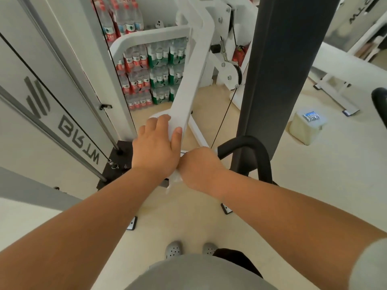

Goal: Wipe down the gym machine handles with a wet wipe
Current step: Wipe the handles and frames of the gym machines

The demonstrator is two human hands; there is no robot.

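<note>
Item: thin white translucent wet wipe (173, 180), lower centre of the frame, bunched inside the right hand (199, 167), with only a limp tail showing beneath the fist. Handling, as judged: very light, soft and damp, with no stiffness. It is likely to tear or slip off if dragged by a corner, so it is best kept wadded in the palm and wrapped around the bar being cleaned. Associated: black padded curved handle (254, 149), centre right, looping from the right hand round toward the floor. It looks rigid, with a covering that is probably slightly grippy, and should be taken round its full girth. Right hand: closed into a fist, fingers hidden underneath, gripping the wipe at the near end of that handle; contact between wipe and handle cannot be seen. Left hand (156, 143): close beside the right, fingers laid over the lower end of the white painted metal lever arm (194, 76), thumb along its near edge, clasping it, apparently to steady it. Surroundings: dark grey upright column (278, 80) right of centre; black cable (222, 122) running down from a white pulley wheel (231, 73); shrink-wrapped packs of bottled water (146, 70) stacked upper centre; pale lidded tub (306, 128) on the cream floor (314, 174) at right; grey perforated clogs (173, 249) at the bottom edge.
</note>
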